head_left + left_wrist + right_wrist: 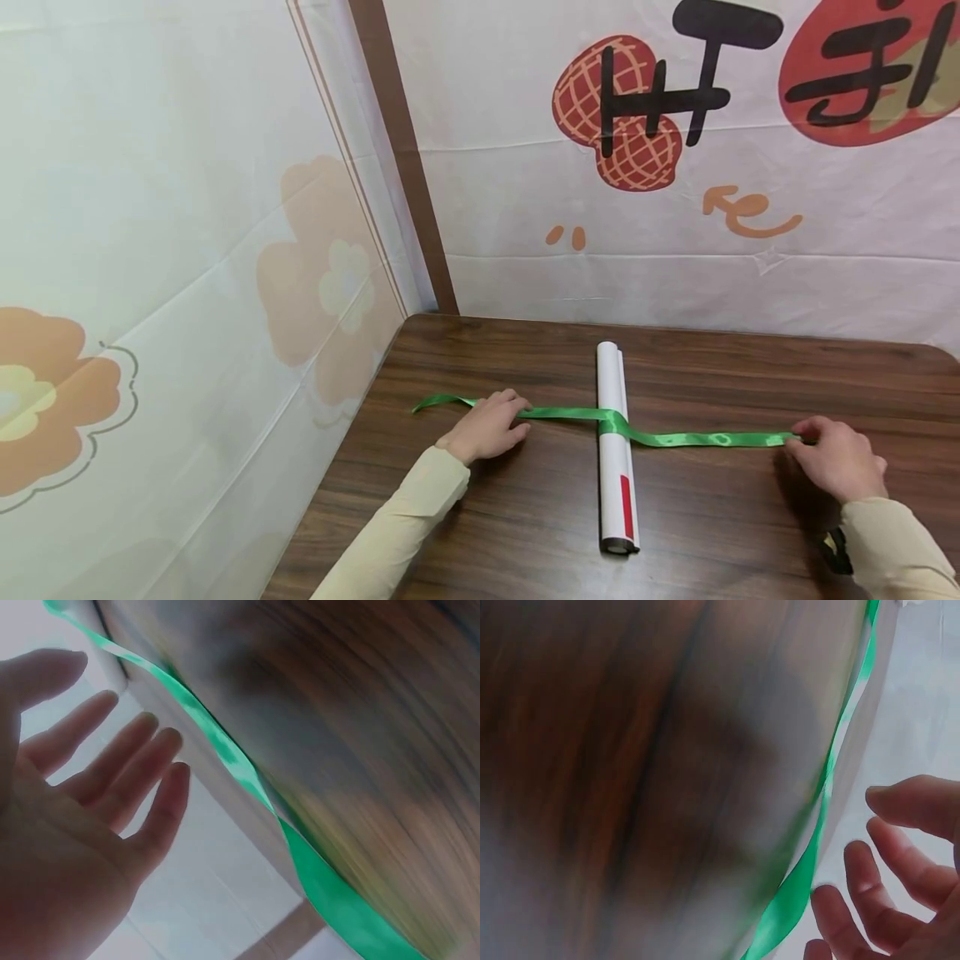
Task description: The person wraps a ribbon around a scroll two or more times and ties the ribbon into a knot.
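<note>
A rolled-up white sheet [611,475] lies on the table, with a red patch near its close end and a dark rim. Across its middle runs a shiny green ribbon [705,439], stretching to both sides. My left hand [491,425] hovers at the ribbon's left part. In the left wrist view, the fingers of that hand [97,787] are loosely spread, apart from the ribbon [217,742]. By the ribbon's right end is my right hand [840,457]. The right wrist view shows its relaxed fingers [870,892] beside the ribbon [787,907], thumb and forefinger parted.
The dark wood-grain table [525,517] has rounded far corners. White printed cloth [487,200] hangs behind it, and another cloth with orange flowers [187,250] stands along the left edge. A dark band [836,550] shows at the right wrist.
</note>
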Demonstrator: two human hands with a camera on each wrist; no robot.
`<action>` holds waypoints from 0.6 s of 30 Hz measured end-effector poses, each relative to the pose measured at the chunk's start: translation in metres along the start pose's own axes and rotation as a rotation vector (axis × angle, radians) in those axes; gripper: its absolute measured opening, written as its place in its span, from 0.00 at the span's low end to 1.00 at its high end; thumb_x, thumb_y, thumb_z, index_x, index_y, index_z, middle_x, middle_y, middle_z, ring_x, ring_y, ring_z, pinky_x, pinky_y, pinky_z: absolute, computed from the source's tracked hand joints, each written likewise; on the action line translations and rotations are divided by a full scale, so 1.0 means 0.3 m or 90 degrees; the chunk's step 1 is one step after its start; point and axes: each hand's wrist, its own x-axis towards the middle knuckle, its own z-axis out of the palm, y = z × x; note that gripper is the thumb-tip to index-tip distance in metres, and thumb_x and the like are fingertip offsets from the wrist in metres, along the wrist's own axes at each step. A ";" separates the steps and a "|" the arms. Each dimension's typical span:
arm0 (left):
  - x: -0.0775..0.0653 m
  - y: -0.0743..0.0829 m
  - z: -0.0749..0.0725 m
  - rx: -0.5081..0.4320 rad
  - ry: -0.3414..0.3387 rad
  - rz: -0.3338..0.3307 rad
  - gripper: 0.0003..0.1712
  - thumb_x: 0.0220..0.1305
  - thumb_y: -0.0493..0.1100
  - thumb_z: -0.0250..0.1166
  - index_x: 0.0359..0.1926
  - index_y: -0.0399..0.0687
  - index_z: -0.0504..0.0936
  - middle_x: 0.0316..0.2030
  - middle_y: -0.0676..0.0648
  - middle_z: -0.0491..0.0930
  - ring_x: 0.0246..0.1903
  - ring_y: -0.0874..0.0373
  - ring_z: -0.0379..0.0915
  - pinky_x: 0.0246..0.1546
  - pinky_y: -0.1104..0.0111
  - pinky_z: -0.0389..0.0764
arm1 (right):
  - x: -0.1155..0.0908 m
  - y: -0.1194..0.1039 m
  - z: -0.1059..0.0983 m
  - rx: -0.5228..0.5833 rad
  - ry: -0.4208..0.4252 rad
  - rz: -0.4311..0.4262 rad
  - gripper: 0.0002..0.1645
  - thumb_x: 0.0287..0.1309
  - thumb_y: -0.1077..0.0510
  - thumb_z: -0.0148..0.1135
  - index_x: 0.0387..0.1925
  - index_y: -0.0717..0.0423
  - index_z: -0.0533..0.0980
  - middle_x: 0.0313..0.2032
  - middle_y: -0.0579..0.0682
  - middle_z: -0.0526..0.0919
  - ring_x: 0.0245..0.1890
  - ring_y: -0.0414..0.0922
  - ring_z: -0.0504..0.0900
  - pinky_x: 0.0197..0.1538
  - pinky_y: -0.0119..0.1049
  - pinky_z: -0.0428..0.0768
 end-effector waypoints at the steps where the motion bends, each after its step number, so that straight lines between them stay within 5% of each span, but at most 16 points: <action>1: 0.007 0.011 0.001 -0.002 0.004 0.004 0.19 0.70 0.48 0.56 0.58 0.49 0.78 0.55 0.49 0.76 0.56 0.52 0.71 0.60 0.54 0.70 | -0.001 -0.012 0.002 -0.001 -0.006 -0.008 0.20 0.60 0.55 0.58 0.45 0.68 0.75 0.44 0.73 0.78 0.40 0.71 0.74 0.34 0.60 0.62; 11: 0.104 0.136 0.021 -0.010 0.046 0.063 0.16 0.70 0.48 0.56 0.54 0.50 0.81 0.52 0.52 0.78 0.53 0.57 0.74 0.55 0.65 0.74 | -0.023 -0.181 0.069 0.008 -0.086 -0.134 0.17 0.60 0.57 0.60 0.46 0.66 0.77 0.33 0.58 0.84 0.28 0.49 0.81 0.29 0.46 0.76; 18: 0.161 0.219 0.055 -0.022 0.031 0.083 0.17 0.70 0.48 0.57 0.54 0.49 0.81 0.49 0.52 0.79 0.47 0.61 0.73 0.50 0.70 0.75 | -0.042 -0.285 0.130 -0.013 -0.089 -0.156 0.17 0.58 0.54 0.63 0.45 0.62 0.79 0.35 0.56 0.84 0.32 0.52 0.82 0.32 0.52 0.76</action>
